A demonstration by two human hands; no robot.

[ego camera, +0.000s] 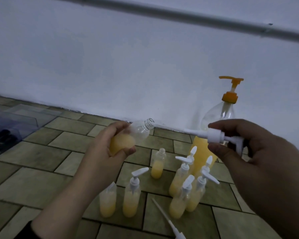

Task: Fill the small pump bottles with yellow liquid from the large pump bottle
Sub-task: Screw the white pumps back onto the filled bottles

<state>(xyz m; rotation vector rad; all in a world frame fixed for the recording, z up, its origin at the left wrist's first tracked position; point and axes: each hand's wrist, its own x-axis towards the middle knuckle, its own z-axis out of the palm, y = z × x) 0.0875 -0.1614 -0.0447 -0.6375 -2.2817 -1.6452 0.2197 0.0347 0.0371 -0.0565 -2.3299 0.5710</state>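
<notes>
left hand [110, 144]: wrapped around a small clear plastic bottle [128, 138], tilted, open threaded neck pointing up-right; yellow liquid pooled in the lower half under the palm.
right hand [245, 149]: thumb and fingertips pinched a white plastic pump top [216, 135], held sideways, its thin dip tube aimed left toward the held bottle's neck, not yet in it.
large bottle [212, 135]: clear plastic, rounded shoulders, orange pump head; stood against the wall behind the right hand, yellow liquid in the lower part, upper part clear.
small bottles on floor: six counted. Five carried white pumps, one at left partly hidden by the forearm; all slim cylinders roughly half full of yellow.
uncapped bottle [157, 163]: one of the six, stood alone just behind the group, neck open.
loose pump [169, 221]: one, lay on the floor at the bottom edge, tube pointing up-left.
floor [41, 156]: matte olive-brown rectangular tiles, dark grout lines.
wall [128, 66]: plain white, smooth; a grey pipe [179, 14] ran across the top.
clear plastic tray [16, 121]: far left by the wall, well apart from the bottles.
room: open tile left of the group; capped bottles stood close together at right.
</notes>
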